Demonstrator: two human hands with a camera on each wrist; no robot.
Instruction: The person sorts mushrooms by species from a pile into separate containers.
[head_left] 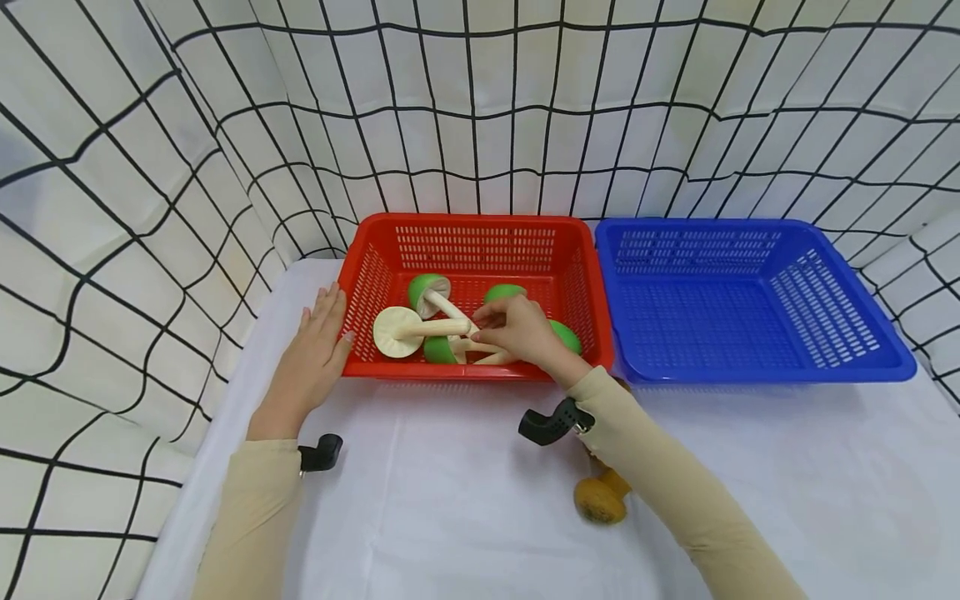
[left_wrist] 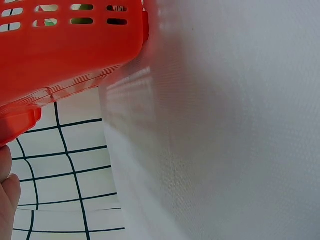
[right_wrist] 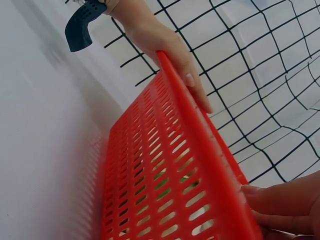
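Observation:
A red plastic basket [head_left: 450, 370] holds several toy mushrooms with green caps and pale stems. Straight fingers of my left hand [head_left: 309, 367] rest against its left rim, as the right wrist view also shows. My right hand [head_left: 525, 331] reaches over the front rim into the basket, thumb and index finger pinching the stem end of a green-capped mushroom [head_left: 430, 293]. Beside that one, another mushroom [head_left: 397, 332] lies with its pale underside up. More green caps [head_left: 504, 292] show behind and right of the hand, which partly hides them.
A blue basket [head_left: 720, 317] stands to the right, against the red one. Under my right forearm, a brown mushroom [head_left: 598, 500] lies on the white cloth [head_left: 435, 492], partly hidden. Black netting [head_left: 480, 108] over white sheeting borders the back and sides.

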